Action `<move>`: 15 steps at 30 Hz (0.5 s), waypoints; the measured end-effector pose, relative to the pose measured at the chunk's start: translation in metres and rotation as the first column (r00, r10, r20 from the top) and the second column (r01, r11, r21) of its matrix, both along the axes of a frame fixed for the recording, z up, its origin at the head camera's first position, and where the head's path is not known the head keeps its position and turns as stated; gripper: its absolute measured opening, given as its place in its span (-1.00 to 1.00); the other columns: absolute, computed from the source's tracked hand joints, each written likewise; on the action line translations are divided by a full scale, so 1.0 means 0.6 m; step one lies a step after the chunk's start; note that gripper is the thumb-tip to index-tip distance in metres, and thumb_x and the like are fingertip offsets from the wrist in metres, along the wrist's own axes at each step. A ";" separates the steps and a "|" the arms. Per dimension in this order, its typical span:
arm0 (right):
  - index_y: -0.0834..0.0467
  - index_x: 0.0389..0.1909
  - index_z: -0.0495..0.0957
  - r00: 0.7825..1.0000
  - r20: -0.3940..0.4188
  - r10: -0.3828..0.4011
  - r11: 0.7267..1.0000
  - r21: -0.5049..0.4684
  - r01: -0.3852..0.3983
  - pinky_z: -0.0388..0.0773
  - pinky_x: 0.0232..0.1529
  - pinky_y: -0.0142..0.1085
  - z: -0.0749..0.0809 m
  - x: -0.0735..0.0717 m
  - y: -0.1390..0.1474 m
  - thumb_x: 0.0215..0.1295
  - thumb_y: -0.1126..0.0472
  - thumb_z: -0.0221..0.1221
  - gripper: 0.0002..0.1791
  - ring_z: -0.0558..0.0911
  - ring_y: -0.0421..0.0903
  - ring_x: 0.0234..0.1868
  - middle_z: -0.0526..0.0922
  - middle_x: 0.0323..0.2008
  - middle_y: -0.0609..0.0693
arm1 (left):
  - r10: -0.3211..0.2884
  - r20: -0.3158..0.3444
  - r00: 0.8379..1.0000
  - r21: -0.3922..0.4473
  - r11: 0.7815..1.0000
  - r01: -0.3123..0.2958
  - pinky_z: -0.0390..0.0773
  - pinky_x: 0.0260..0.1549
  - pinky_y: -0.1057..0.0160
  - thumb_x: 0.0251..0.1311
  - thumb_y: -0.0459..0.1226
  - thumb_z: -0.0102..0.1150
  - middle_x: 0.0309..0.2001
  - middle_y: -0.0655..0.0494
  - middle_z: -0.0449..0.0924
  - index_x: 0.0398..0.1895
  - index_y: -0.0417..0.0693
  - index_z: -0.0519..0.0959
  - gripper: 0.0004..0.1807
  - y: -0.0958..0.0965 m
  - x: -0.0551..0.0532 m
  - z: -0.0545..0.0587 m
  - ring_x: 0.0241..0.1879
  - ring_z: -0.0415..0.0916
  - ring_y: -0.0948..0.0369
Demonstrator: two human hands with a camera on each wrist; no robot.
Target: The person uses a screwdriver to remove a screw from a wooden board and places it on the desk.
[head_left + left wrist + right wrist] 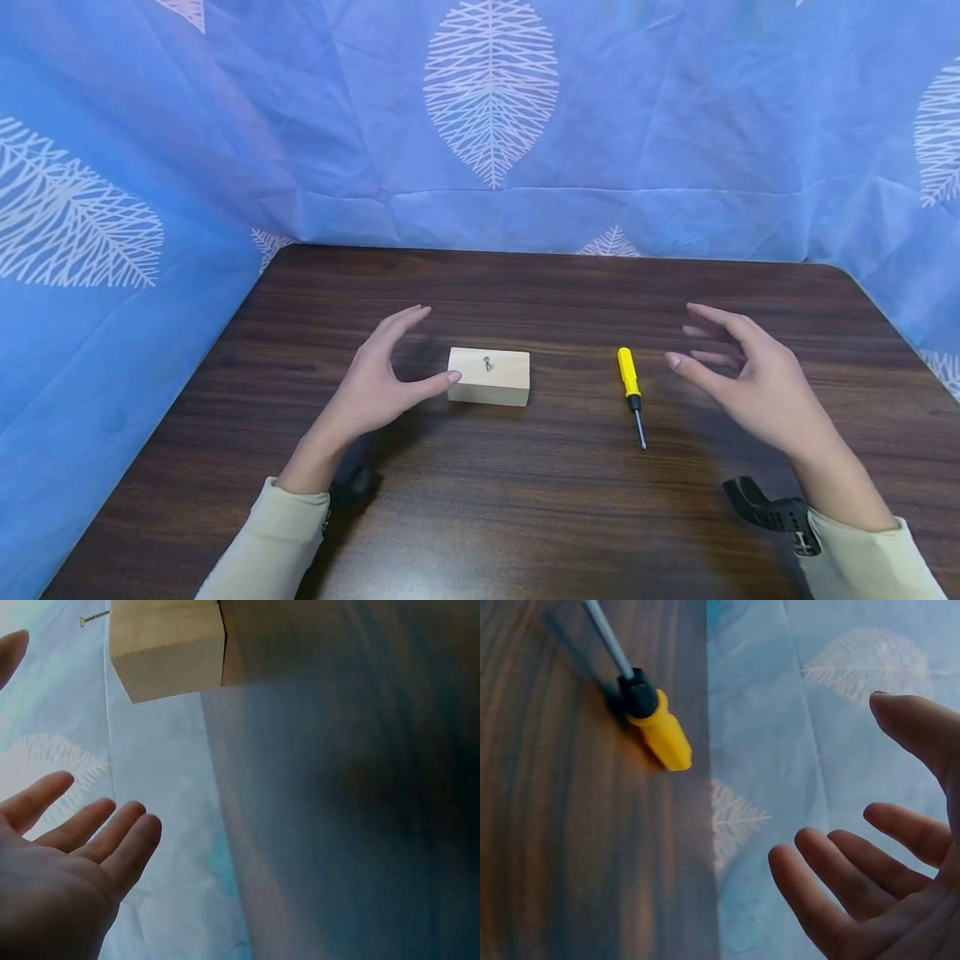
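A pale wooden block (489, 385) lies on the dark table, with a small screw (487, 363) standing up from its top face. The left wrist view shows the screw (94, 618) in profile, its threaded shank partly exposed above the block (169, 656). My left hand (382, 379) is at the block's left side, thumb and fingers spread apart, the thumb tip overlapping the block's edge in the head view. A yellow-handled screwdriver (630, 379) lies right of the block, its tip toward me. To its right hovers my right hand (757, 383), fingers loosely spread and holding nothing.
The brown wood-grain table (480, 500) has rounded far corners. Behind it and along the left and right hangs a blue cloth (360, 108) with white leaf prints. A black strap (772, 508) circles the right wrist, and another dark band is at the left wrist.
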State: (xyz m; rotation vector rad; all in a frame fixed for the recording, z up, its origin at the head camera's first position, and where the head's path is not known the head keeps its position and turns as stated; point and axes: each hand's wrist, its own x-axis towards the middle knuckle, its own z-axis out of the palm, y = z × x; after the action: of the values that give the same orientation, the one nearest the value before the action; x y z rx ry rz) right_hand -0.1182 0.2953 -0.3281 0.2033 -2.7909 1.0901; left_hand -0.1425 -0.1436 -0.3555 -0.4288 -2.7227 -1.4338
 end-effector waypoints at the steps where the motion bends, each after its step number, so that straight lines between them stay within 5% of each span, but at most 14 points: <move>1: 0.00 0.68 0.25 1.000 0.017 0.001 1.000 -0.007 -0.001 0.60 -0.18 -0.71 -0.003 -0.002 0.002 0.47 -0.04 0.39 -0.14 0.72 -0.54 0.00 0.56 0.42 0.26 | -0.006 0.014 1.000 0.015 1.000 0.005 0.30 0.56 -0.36 0.19 -0.01 0.61 0.67 0.07 0.23 0.66 0.18 0.29 0.00 -0.002 -0.001 -0.002 0.66 0.19 -0.08; 3: 0.00 0.67 0.25 0.999 0.054 0.002 1.000 -0.024 0.000 0.61 -0.19 -0.67 -0.011 -0.007 0.005 0.50 -0.08 0.35 -0.17 0.55 -0.77 -0.03 0.58 0.42 0.25 | -0.036 0.062 0.997 0.079 0.996 0.031 0.32 0.57 -0.31 0.20 -0.04 0.61 0.65 0.04 0.27 0.66 0.17 0.30 -0.02 -0.006 -0.004 -0.007 0.63 0.25 -0.08; 9: 0.14 0.62 0.29 0.986 0.162 0.036 0.982 -0.191 -0.005 0.59 -0.06 -0.68 -0.052 -0.022 0.021 0.57 -0.08 0.27 -0.24 0.76 -0.51 -0.03 0.63 0.34 -0.10 | -0.168 0.218 0.961 0.326 0.941 0.091 0.33 0.61 -0.18 0.25 -0.26 0.57 0.68 -0.02 0.22 0.66 0.05 0.29 -0.06 -0.015 -0.010 -0.017 0.64 0.24 -0.06; 15: 0.36 0.58 0.23 0.961 0.233 0.151 0.852 -0.523 -0.007 0.75 0.04 -0.46 -0.094 -0.032 0.033 0.58 0.13 0.28 -0.26 0.80 -0.34 0.06 0.70 0.18 -0.20 | -0.218 0.275 0.936 0.400 0.912 0.095 0.29 0.63 -0.16 0.27 -0.31 0.54 0.67 -0.04 0.22 0.66 -0.03 0.27 -0.07 -0.017 -0.013 -0.027 0.65 0.22 -0.08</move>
State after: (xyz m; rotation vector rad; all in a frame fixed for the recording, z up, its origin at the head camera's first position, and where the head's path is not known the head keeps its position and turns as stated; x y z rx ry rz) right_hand -0.1372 0.3149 -0.3844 0.1164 -2.5820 1.9731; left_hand -0.1501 -0.1541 -0.3716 -0.4391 -2.5701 -2.1957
